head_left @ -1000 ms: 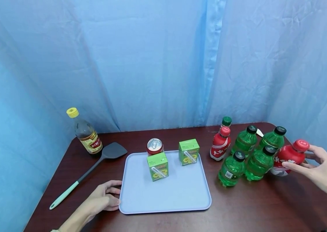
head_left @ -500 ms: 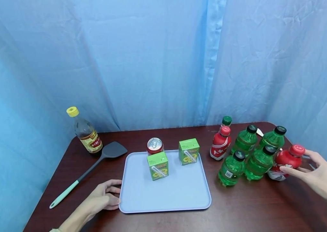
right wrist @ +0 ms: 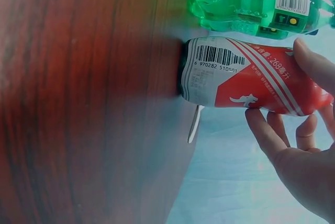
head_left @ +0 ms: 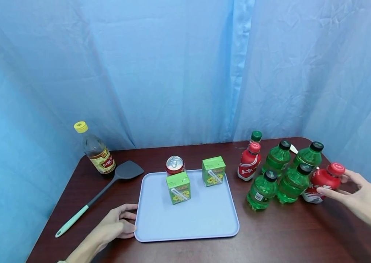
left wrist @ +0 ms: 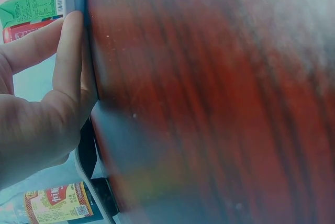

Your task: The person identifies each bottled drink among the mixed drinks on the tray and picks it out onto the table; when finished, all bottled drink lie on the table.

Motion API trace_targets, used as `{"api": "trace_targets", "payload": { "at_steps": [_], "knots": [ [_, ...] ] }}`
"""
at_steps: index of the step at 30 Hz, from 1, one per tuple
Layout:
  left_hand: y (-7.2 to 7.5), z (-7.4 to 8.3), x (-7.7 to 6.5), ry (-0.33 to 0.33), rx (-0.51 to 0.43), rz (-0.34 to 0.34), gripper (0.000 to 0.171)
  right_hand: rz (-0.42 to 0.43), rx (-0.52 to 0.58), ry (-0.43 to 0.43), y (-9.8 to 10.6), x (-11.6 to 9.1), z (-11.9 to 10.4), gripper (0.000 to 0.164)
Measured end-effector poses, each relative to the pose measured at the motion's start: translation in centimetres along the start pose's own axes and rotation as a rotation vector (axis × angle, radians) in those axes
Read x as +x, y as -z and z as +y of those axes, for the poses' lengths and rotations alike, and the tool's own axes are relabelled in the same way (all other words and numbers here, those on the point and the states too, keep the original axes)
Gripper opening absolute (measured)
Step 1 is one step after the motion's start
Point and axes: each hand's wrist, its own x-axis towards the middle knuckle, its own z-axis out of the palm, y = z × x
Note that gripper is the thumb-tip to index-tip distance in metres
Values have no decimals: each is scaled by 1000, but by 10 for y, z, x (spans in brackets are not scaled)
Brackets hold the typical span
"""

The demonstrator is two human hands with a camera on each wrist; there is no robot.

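Note:
My right hand (head_left: 363, 199) is around a red bottle (head_left: 326, 179) standing at the right end of the group. In the right wrist view, the thumb lies along one side of this bottle and the index fingertip meets the other; its base is at the table. Against it stands a green bottle (right wrist: 251, 4). At the left edge of the pale blue tray (head_left: 205, 223), my left hand (head_left: 114, 224) rests with its fingertips touching the rim. Two green drink cartons (head_left: 179, 190) stand on the tray, and a red can (head_left: 175, 165) is behind the nearer carton.
Several green bottles (head_left: 262, 191) crowd together left of my right hand, beside another red bottle (head_left: 249, 162). A green-capped bottle (head_left: 256, 136) is partly hidden behind. On the left are a dark spatula (head_left: 106, 188) and a yellow-capped sauce bottle (head_left: 98, 153). A blue curtain (head_left: 172, 73) closes the back.
The red bottle in my right hand has come slightly left and down, closer to the green bottles, then stayed nearly still. My left hand and the tray have kept their places.

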Motion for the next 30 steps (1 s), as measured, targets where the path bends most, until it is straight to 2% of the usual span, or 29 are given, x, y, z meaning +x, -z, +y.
{"api": "trace_targets", "payload": {
  "at_steps": [8,12,19,23,28,30],
  "knots": [
    [1,1,1,-16,-5,-23,74,-17,5,-4,-3,-3,4,83],
    [3,1,-2,-10,-20,-37,75,-11,-35,8,-6,-4,5,80],
    [5,1,-5,1,-24,-55,76,-16,32,24,-6,-4,3,81],
    [6,1,-4,6,-15,-50,76,-14,41,19,-6,-6,2,81],
    [6,2,-7,20,20,-36,73,-40,50,-18,-5,-7,-5,90],
    [7,5,-8,11,62,-21,69,-6,16,-8,-2,-8,-14,90]
  ]
}}
